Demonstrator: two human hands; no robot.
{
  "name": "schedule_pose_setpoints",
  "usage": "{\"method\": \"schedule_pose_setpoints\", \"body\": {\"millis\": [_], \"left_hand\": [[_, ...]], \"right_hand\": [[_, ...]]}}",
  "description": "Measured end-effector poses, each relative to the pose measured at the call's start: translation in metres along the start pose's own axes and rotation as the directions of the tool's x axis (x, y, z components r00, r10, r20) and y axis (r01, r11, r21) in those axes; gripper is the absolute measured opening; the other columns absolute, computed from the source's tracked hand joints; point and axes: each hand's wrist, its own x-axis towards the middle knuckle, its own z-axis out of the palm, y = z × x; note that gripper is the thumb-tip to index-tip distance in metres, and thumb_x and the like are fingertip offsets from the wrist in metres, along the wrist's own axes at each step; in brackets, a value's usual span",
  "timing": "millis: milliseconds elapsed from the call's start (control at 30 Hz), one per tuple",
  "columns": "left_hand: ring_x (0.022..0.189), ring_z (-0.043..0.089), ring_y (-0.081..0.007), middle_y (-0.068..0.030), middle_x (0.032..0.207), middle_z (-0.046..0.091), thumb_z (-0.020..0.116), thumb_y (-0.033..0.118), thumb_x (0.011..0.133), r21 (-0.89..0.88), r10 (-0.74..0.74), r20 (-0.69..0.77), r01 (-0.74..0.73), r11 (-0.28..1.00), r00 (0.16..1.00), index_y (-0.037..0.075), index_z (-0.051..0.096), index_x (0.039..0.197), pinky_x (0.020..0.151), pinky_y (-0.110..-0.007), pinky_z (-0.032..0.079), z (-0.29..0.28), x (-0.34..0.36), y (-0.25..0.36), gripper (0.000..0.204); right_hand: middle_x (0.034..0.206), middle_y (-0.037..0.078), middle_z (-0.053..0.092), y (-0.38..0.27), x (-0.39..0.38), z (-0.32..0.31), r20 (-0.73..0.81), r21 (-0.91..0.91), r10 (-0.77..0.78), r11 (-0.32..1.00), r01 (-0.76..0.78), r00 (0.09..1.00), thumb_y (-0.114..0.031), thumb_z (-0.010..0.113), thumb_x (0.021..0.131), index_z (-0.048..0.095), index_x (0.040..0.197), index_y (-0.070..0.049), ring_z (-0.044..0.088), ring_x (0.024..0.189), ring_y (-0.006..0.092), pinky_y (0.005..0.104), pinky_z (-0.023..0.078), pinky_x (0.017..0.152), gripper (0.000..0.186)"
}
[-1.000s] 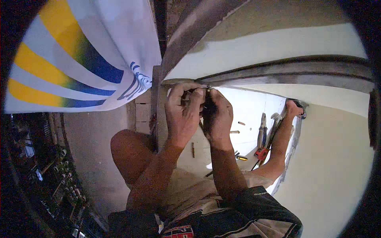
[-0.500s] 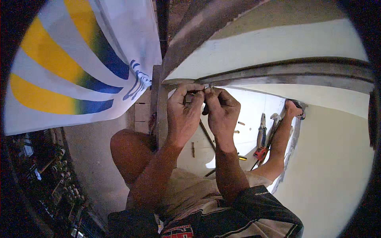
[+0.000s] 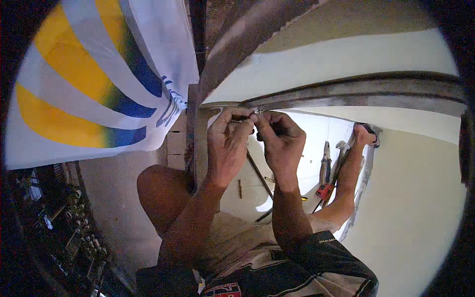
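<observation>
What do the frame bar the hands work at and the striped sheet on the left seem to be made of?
Frame bar: probably metal, dull grey with a matte, scuffed surface and a straight-edged profile. Striped sheet: likely fabric or a flexible printed banner, white with yellow and blue bands, hanging with soft folds. Both hands, left hand and right hand, pinch something small at the bar.

Both hands [image 3: 255, 136] have drawn slightly apart, fingertips now pinching a small fastener [image 3: 255, 111].

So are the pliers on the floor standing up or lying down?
Lying down. The grey-handled pliers lie flat on the white floor, beside the person's leg.
</observation>
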Motion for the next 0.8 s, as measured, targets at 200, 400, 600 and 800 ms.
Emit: {"method": "schedule_pose_setpoints", "body": {"millis": [200,400,600,800], "left_hand": [[0.08,0.06,-0.0081,-0.0044,0.089,0.067,0.062,0.008,0.092,0.011,-0.03,0.022,0.03,0.999,0.999,-0.002,0.065,0.1,0.071,-0.023,0.048,0.001,0.002,0.001,0.013],[0.079,0.063,-0.0096,-0.0055,0.087,0.069,0.066,0.013,0.094,0.019,0.012,0.032,-0.012,1.0,0.999,-0.004,0.066,0.101,0.072,-0.024,0.051,0.002,0.001,-0.007,0.019],[0.077,0.063,-0.0094,-0.0045,0.084,0.069,0.069,0.021,0.093,0.078,-0.082,0.025,0.08,0.994,0.996,-0.004,0.068,0.1,0.069,-0.024,0.051,-0.001,0.003,-0.004,0.026],[0.076,0.062,-0.0088,-0.0027,0.084,0.067,0.07,0.029,0.092,0.059,-0.138,0.038,0.136,0.989,0.99,0.0,0.07,0.1,0.066,-0.024,0.049,0.0,0.004,-0.003,0.03]], "right_hand": [[0.08,0.009,0.07,0.007,-0.001,-0.002,0.003,-0.032,-0.043,0.999,0.043,0.999,-0.012,0.07,0.093,0.069,0.096,0.004,0.062,0.068,0.0114,0.0259,0.051,0.063,0.016],[0.087,0.013,0.067,0.024,-0.001,-0.002,0.009,-0.058,-0.221,0.974,0.221,0.975,-0.005,0.065,0.093,0.066,0.099,0.003,0.065,0.072,0.0185,0.0288,0.052,0.064,0.01],[0.087,0.017,0.065,0.009,0.002,-0.004,0.071,-0.281,-0.377,0.881,0.381,0.923,0.002,0.064,0.089,0.063,0.098,0.001,0.066,0.077,0.0291,0.0353,0.054,0.071,0.009],[0.089,0.017,0.066,0.02,0.005,-0.007,0.084,-0.346,-0.469,0.813,0.467,0.879,0.006,0.063,0.084,0.064,0.098,0.001,0.066,0.08,0.0333,0.0379,0.053,0.073,0.015]]}}
